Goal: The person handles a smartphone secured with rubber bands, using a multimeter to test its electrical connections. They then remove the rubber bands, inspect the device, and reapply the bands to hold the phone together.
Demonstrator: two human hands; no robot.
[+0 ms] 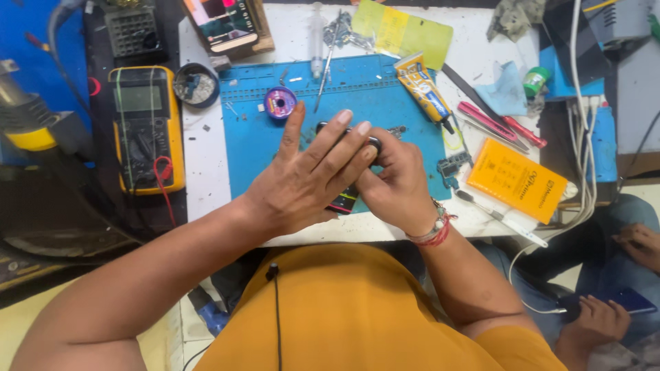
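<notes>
While both hands grip the phone [349,199], left hand [309,175] covering it, right hand [395,185] beside, seam work appears underway; steady pressure needed.

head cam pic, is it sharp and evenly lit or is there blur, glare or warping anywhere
Head view: mostly sharp and evenly lit, with soft shadows only under the left hand and right hand on the blue mat; the dark phone between them is largely hidden. Mild glare on the white table. The edges bow slightly, and the far left corner falls dark.
</notes>
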